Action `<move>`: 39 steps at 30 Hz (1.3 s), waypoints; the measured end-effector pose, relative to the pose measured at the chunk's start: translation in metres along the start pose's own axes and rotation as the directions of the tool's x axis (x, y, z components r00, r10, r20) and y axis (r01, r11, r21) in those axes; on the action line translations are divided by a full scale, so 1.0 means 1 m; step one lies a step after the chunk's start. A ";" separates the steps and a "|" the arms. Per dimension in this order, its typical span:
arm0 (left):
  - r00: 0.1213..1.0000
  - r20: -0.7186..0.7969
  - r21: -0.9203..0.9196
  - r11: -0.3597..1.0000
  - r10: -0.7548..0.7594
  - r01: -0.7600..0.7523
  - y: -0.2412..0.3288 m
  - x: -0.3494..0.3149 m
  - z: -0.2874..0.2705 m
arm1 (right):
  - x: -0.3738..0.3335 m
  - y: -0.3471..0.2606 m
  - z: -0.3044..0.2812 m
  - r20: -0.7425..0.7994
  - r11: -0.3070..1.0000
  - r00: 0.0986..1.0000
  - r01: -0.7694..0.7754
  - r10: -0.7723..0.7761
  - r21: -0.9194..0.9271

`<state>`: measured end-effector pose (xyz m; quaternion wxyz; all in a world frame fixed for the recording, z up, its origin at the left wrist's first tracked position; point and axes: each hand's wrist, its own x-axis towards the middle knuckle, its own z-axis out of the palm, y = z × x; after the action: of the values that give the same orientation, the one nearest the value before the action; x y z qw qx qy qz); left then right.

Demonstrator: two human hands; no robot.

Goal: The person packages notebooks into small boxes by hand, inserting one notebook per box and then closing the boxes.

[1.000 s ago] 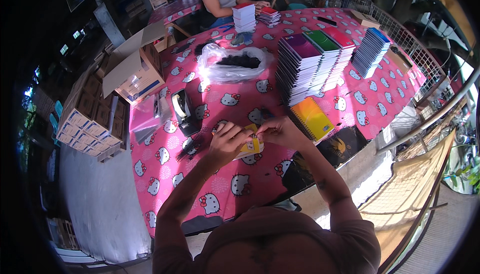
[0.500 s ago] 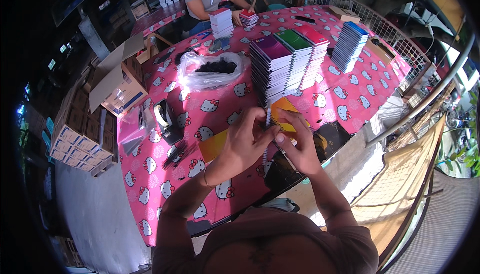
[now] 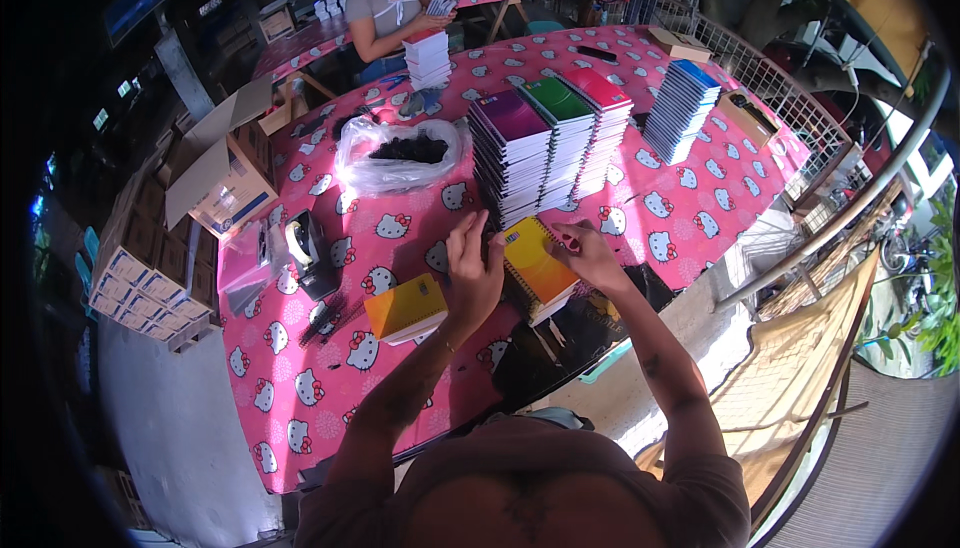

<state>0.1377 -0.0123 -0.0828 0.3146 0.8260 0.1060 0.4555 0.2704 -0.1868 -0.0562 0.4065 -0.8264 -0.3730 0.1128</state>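
A yellow spiral notebook (image 3: 541, 260) lies cover up in front of me, on top of others whose pages show below it. My right hand (image 3: 590, 256) is closed at the notebook's wire-bound right edge, its fingers curled on the coil. Along the left edge, my left hand (image 3: 473, 273) stands with fingers stretched, close to or touching the notebook; the exact contact is hidden. A second small pile of yellow notebooks (image 3: 406, 306) sits left of my left wrist. Just beyond rise tall stacks topped by a purple notebook (image 3: 512, 114), a green notebook (image 3: 556, 98) and a red notebook (image 3: 598, 88).
Blue-covered notebooks (image 3: 683, 113) are stacked at right. A plastic bag of black coils (image 3: 405, 153), a tape dispenser (image 3: 308, 253) and loose black coils (image 3: 325, 320) lie left. An open carton (image 3: 235, 173) stands at the table's left edge. Across the table, a person (image 3: 385, 18) holds notebooks.
The notebook I held raised by its coil now lies flat. My left hand has let go of the coil and opened. The person across the table has lifted a bundle of notebooks.
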 end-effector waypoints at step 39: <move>0.940 0.073 0.408 0.870 -0.334 0.278 -0.147 -0.074 -0.248 | 0.001 -0.092 0.224 0.068 0.721 0.968 0.132 -0.242 0.680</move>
<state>-0.0905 0.1732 -0.1280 0.2179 0.8749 0.3021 0.3095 0.1130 -0.0182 -0.1306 0.6560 -0.5715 -0.4188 0.2600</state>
